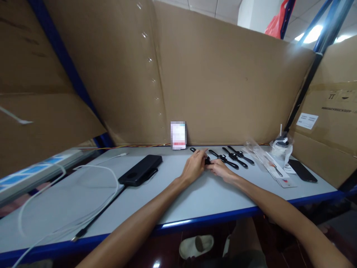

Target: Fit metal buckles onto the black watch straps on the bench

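Note:
My left hand (194, 163) is closed around a black spokeshave (193, 149), whose handle end sticks out beyond the fingers. My right hand (220, 169) pinches the same tool near its middle, close beside the left fingers. Most of its body is hidden by the hands. Just to the right, three more black two-handled spokeshaves lie slantwise on the grey tabletop: a near one (224, 159), a middle one (234, 158) and a far one (241, 154).
Clear plastic packaging (275, 167), a bagged cup (280, 147) and a black phone (302, 171) lie at the right. A lit screen (178, 134) leans against the cardboard wall (223, 82). At left are a black power bank (141, 170), white cables (115, 178) and a power strip (41, 173).

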`<action>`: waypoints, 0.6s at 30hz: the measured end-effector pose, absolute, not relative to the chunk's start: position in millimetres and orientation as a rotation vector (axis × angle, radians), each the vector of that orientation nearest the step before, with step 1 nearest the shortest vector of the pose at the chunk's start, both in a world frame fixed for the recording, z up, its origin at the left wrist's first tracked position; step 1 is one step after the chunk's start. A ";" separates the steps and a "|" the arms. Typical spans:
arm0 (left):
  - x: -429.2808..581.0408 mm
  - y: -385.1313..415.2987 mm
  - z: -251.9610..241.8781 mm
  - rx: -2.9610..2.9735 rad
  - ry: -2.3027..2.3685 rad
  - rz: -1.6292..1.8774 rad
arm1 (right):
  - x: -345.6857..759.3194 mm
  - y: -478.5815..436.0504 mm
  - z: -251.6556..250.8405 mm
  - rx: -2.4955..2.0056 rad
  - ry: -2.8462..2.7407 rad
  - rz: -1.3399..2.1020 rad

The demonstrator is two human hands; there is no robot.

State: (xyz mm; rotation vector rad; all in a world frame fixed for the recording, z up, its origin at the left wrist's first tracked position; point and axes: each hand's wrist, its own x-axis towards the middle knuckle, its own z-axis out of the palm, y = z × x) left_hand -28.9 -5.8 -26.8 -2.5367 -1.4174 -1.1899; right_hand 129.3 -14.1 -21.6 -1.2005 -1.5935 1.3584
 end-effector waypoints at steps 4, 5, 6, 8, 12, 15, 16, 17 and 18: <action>-30.1 -3.1 -29.5 -2.511 -1.398 -1.143 | 129.8 -13.9 -21.4 -1.182 -1.575 1.416; -29.9 -3.4 -29.7 -2.487 -1.407 -1.135 | 129.8 -13.9 -21.3 -1.178 -1.573 1.421; -29.7 -4.1 -29.6 -2.468 -1.423 -1.133 | 129.7 -14.0 -21.2 -1.176 -1.568 1.426; -28.7 -6.3 -28.3 -2.469 -1.444 -1.124 | 129.6 -14.5 -20.9 -1.175 -1.554 1.427; -26.9 -10.2 -23.8 -2.526 -1.410 -1.103 | 129.3 -15.3 -20.9 -1.178 -1.543 1.434; -26.7 -10.0 -22.4 -2.539 -1.417 -1.082 | 129.0 -14.6 -21.4 -1.175 -1.537 1.434; -26.9 -9.3 -22.8 -2.542 -1.426 -1.083 | 128.9 -14.2 -21.5 -1.176 -1.536 1.432; -27.2 -8.4 -23.5 -2.540 -1.442 -1.097 | 128.8 -13.8 -21.4 -1.182 -1.535 1.432; -27.5 -7.5 -24.4 -2.534 -1.462 -1.125 | 128.8 -13.6 -21.1 -1.192 -1.535 1.433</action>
